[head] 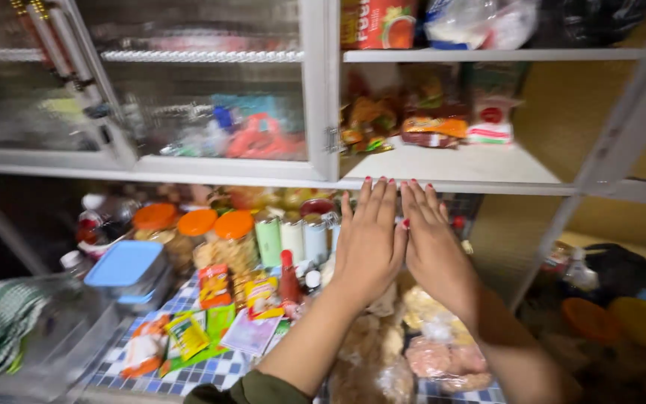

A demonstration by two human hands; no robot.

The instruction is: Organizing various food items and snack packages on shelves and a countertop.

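Checkered blue-white tabletop point(211, 370) under white glass-doored cabinet point(323, 97), crowded with orange-lidded jars point(233, 224).

Warm indoor light, soft overall, motion blur throughout.

Brightest on the open white cabinet shelf point(450, 166) and the yellowish wall behind it; far left and lower right corners fall into deep shadow. Frosted glass cabinet door point(203, 90) shows pale sheen and smears what lies behind. Left hand point(368, 243) and right hand point(429, 241) evenly lit, edges slightly smeared. Orange-lidded clear jars point(218, 236) soft; frame lines bow toward the edges.
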